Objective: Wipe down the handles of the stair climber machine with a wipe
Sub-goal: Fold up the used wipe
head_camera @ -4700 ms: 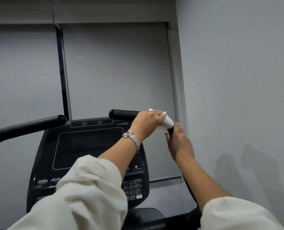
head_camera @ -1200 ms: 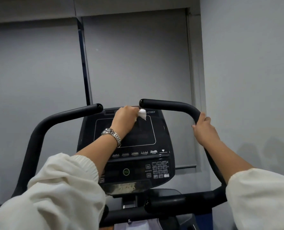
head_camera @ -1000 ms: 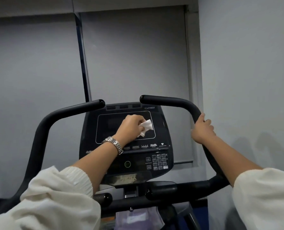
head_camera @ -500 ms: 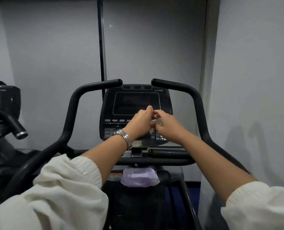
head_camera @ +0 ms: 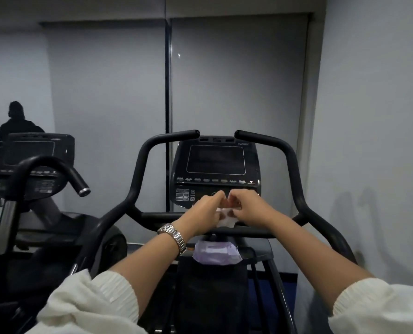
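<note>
Both of my hands meet in front of the stair climber's console point(head_camera: 216, 162), just above its black crossbar point(head_camera: 251, 233). My left hand point(head_camera: 204, 212) and my right hand point(head_camera: 249, 209) each pinch the white wipe point(head_camera: 226, 220), which hangs spread between them. The left handle point(head_camera: 138, 169) curves up on the left of the console. The right handle point(head_camera: 293, 169) curves up on the right. Neither hand touches a handle.
A purple pack of wipes point(head_camera: 216, 255) lies on the machine below the crossbar. Another exercise machine point(head_camera: 35, 165) stands to the left, with a person point(head_camera: 16, 124) seen dimly beyond it. A grey wall point(head_camera: 374, 141) runs close along the right.
My right hand let go of the right handle and came to the middle. My left hand brought the wipe down from the console screen, and both hands now hold it. The view pulled back.
</note>
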### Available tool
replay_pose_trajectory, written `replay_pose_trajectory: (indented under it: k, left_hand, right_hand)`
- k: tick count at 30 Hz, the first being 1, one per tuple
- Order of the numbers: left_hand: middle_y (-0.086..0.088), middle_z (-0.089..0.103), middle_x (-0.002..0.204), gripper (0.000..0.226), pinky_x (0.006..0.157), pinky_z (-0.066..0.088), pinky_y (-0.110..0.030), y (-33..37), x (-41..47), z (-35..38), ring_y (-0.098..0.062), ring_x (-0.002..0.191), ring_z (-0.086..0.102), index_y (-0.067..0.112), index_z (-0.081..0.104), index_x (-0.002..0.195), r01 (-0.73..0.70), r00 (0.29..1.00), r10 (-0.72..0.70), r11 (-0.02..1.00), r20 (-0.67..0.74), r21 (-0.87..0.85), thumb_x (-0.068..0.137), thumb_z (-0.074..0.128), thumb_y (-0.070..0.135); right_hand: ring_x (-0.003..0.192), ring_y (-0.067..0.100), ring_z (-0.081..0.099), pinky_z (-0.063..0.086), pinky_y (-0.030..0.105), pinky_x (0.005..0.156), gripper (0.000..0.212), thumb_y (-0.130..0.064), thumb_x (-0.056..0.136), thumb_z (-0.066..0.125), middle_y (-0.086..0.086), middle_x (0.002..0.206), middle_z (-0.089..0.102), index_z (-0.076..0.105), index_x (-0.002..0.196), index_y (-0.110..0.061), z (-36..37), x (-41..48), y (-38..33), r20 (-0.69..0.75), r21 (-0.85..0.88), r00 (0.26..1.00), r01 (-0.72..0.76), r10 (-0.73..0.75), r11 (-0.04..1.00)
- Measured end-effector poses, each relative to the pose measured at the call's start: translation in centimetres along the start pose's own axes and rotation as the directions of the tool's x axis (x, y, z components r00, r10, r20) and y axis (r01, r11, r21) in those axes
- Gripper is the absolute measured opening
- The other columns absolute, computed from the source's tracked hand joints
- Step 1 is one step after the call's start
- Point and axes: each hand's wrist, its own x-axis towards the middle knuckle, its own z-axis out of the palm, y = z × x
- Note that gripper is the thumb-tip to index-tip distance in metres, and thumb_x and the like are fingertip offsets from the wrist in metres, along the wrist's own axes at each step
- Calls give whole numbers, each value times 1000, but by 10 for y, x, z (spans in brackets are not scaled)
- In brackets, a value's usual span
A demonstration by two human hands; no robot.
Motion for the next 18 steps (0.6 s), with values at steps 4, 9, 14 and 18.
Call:
replay_pose_trajectory:
  k: [4, 9, 14, 18]
  left_hand:
    - [-3, 61, 82, 10, 57, 47, -31, -18, -30, -3, -17, 64, 57, 16, 50, 97, 48, 999, -50, 992, 16, 116, 91, 58, 20]
    - [-7, 66, 85, 14, 66, 49, -34, -55, -62, 26, -24, 78, 63, 12, 62, 93, 121, 990, -133, 976, 53, 181, 89, 60, 25]
    - [-4, 66, 78, 20, 65, 49, -33, -104, -84, 85, -22, 71, 62, 15, 68, 86, 152, 976, -168, 981, 140, 123, 81, 69, 35]
    - [-4, 66, 69, 7, 64, 53, -37, -148, -103, 147, -24, 68, 65, 14, 65, 74, 237, 943, -244, 970, 224, 57, 78, 70, 16]
  right_hand:
    - [77, 14, 58, 48, 25, 68, 10, -13, 85, 67, -1, 85, 62, 58, 85, -18, 23, -9, -18, 96, 61, 995, -12, 6, 998]
    - [79, 15, 59, 47, 27, 66, 6, -15, 84, 67, -2, 84, 63, 61, 85, -18, 80, -15, -26, 176, 46, 984, -43, 34, 998]
    - [76, 9, 55, 45, 29, 68, 16, -27, 83, 68, -13, 77, 58, 56, 72, -30, 159, -23, -10, 247, 33, 961, -137, 124, 990]
    - [72, 15, 59, 44, 24, 55, 15, -6, 84, 63, 0, 80, 64, 59, 79, -20, 234, -35, 12, 359, 49, 914, -223, 191, 974]
